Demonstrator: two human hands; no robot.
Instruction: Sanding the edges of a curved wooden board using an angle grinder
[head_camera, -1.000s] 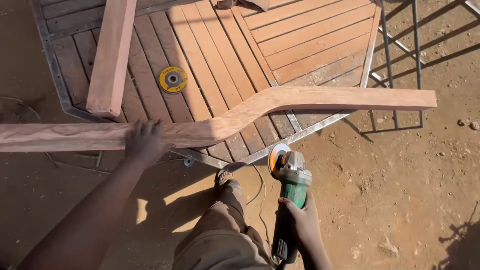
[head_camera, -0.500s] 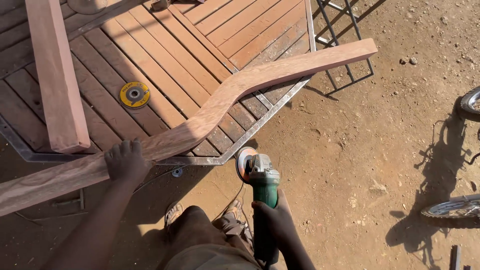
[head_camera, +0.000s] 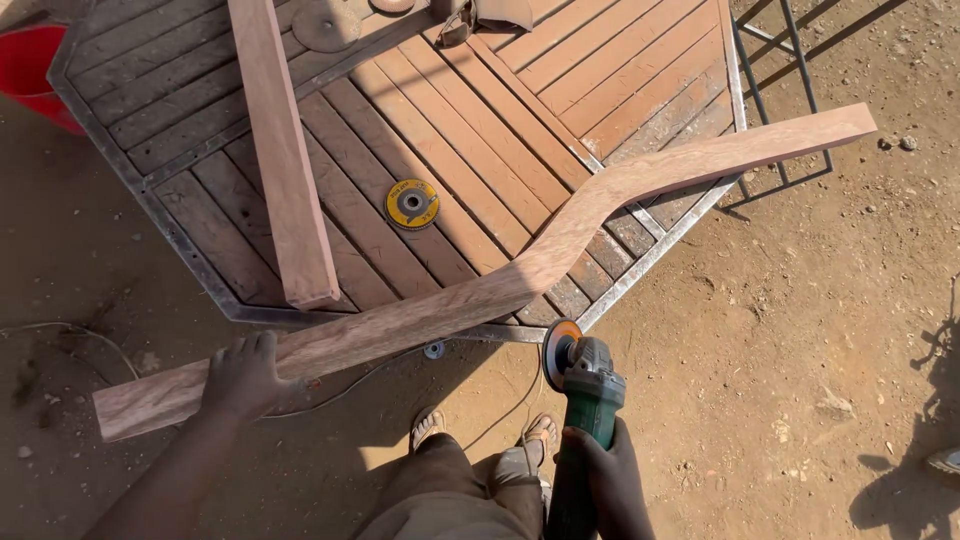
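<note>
Holding the long curved reddish-brown wooden plank (head_camera: 520, 280) near its lower end, your left hand (head_camera: 243, 375) is closed over the top edge, fingers wrapped on the wood; the plank lies across the front corner of the slatted wooden table with a grey metal frame (head_camera: 190, 262), its bend resting above the table edge and its far end reaching out past the right side, over the sandy ground (head_camera: 800, 330); the near end sticks out over the shaded ground on your left. Your right hand (head_camera: 605, 470) grips firmly the body of the green angle grinder with an orange disc (head_camera: 580, 375); the disc stands just below the plank and just beside the table frame, and I cannot tell if it touches them. Between the two hands you see your two feet in sandals (head_camera: 485, 430). On the table a straight reddish wooden beam (head_camera: 282, 150) lies near the plank; a round yellow grinding disc (head_camera: 412, 204) lies flat on the slats between the beam and the plank; a red plastic container (head_camera: 35, 75) stands at the far left corner.
</note>
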